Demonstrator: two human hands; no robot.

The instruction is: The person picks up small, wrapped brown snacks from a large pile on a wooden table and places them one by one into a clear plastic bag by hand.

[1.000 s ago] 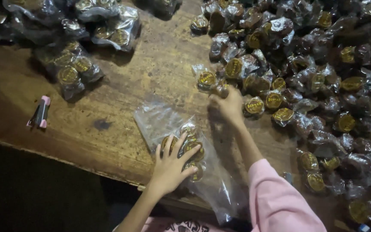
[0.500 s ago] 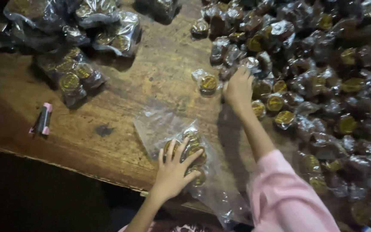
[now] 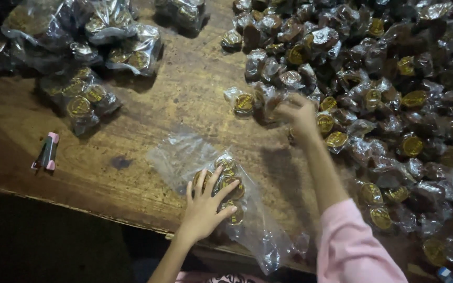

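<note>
I'm counting two hands of mine here, my left hand (image 3: 205, 207) and my right hand (image 3: 295, 116), one clear plastic bag (image 3: 213, 194) under my palm, one small pink-capped stapler-like tool (image 3: 46, 152), plus way too many dark wrapped sweets with gold round labels (image 3: 384, 94) to count.

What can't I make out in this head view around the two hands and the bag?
- Right hand: blurred by motion; whether it grips a wrapped sweet cannot be told.
- Clear bag: sweets under the left hand are covered; their count is hidden.
- Bag's lower end runs over the table edge into darkness.
- Pile of sweets: cut off by the top and right edges.
</note>
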